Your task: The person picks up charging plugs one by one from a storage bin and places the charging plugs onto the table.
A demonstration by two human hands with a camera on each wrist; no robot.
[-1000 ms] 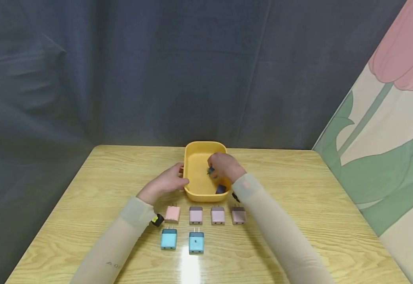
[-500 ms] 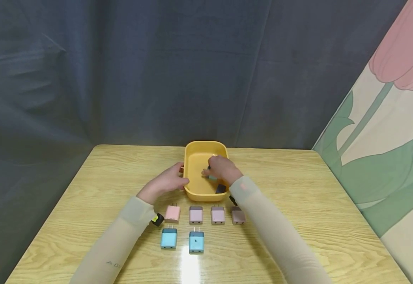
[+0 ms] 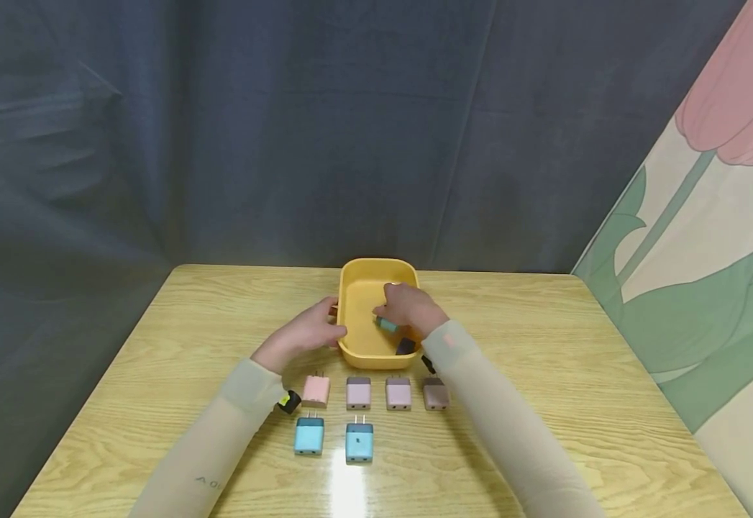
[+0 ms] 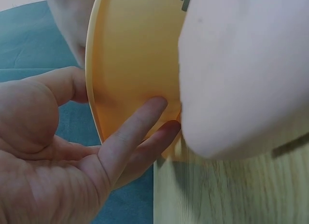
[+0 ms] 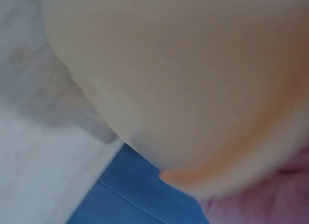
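Observation:
A yellow plastic basket (image 3: 379, 360) stands at the back middle of the table. My left hand (image 3: 305, 332) holds its left side, the thumb tip by the rim. In the left wrist view, fingers (image 4: 137, 120) lie along its outer wall. My right hand (image 3: 410, 308) reaches inside with curled fingers and pinches a teal wall charger (image 3: 387, 324); the hand partly hides it. A dark charger (image 3: 405, 346) lies in the basket's front right corner. The right wrist view is blurred, showing mostly the basket wall (image 5: 183, 89).
In front of the basket, a row holds a pink charger (image 3: 316, 391) and three mauve chargers (image 3: 359, 393). Two light-blue chargers (image 3: 309, 436) sit nearer, prongs pointing away. A dark curtain (image 3: 324, 144) hangs behind the wooden table (image 3: 544, 403).
Inside the basket, my right hand has turned the teal charger and lowered slightly, so its teal side shows. The left hand keeps its place on the basket.

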